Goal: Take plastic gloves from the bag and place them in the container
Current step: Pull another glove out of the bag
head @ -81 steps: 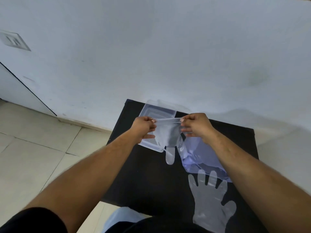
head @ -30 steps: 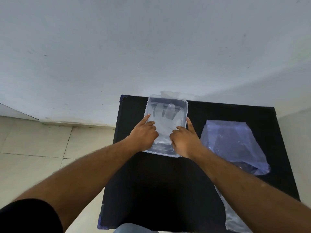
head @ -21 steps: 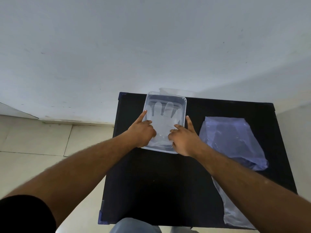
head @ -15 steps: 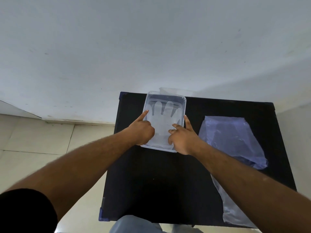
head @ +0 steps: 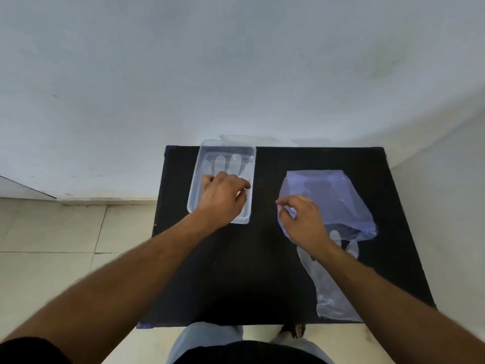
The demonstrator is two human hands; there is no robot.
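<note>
white wall (head: 236, 61) fills the top half of the view, pale tiled floor (head: 52, 245) at left. black surface (head: 236, 271) sits against the wall, seen from above, w/ both bare forearms reaching in from the bottom edge.

on the right part of the surface lies the bluish see-through bag (head: 338, 203), flat and crumpled, its far end toward the wall. just beside its near end a clear plastic glove (head: 328, 292) lies flat on the surface, cuff toward the person, its finger end tucked at the bag's near edge; right forearm crosses over part of it.

on the left-rear part of the surface is the clear rectangular container (head: 195, 195), far end close to the wall. inside it lies a plastic glove in the container (head: 231, 164), flat, fingers pointing toward the wall. a second clear item, prob. a lid (head: 236, 137), shows behind the container at the wall; can't make out more.

left hand (head: 223, 198) is over the near half of the container, palm down, fingers loosely curled onto the glove in there; can't tell if it grips or just presses.

right hand (head: 301, 219) is at the bag's left edge, fingers curled, thumb & index tips close together as in a pinch; whether any film is between them can't be told.
</note>
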